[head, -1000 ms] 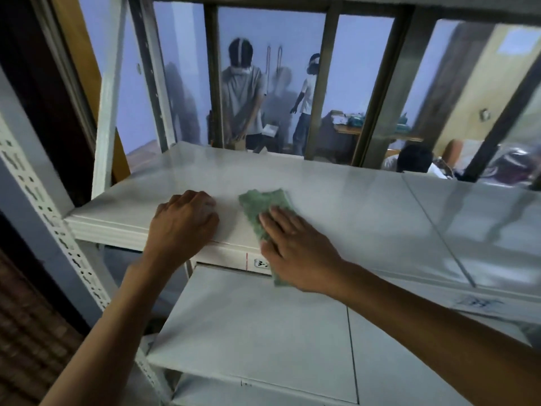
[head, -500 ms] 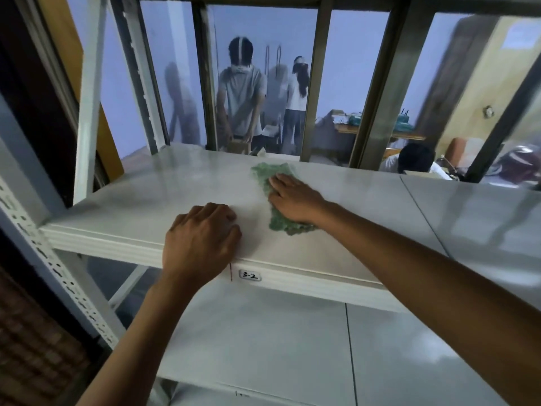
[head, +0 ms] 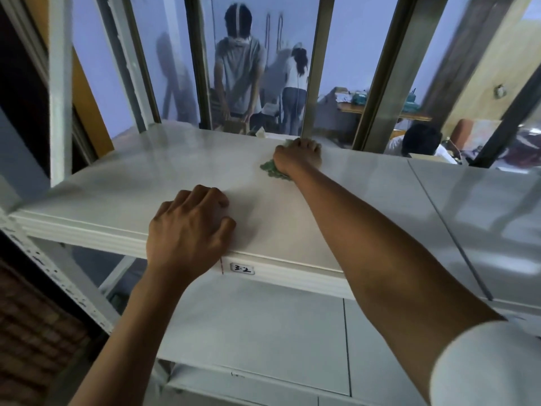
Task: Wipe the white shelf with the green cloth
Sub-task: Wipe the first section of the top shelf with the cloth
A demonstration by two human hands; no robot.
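A white shelf (head: 164, 183) fills the view. The right hand (head: 298, 158), pressing the green cloth (head: 270, 170), has swept from front edge to back. The left hand (head: 187, 232) stays braced, loosely curled, empty.

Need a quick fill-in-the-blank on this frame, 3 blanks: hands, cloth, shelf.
1. The right hand presses a cloth whose colour is ____.
2. The left hand rests near the shelf's ____ edge.
3. The small label on the shelf's front edge reads ____.

Missing words: green; front; 3-2
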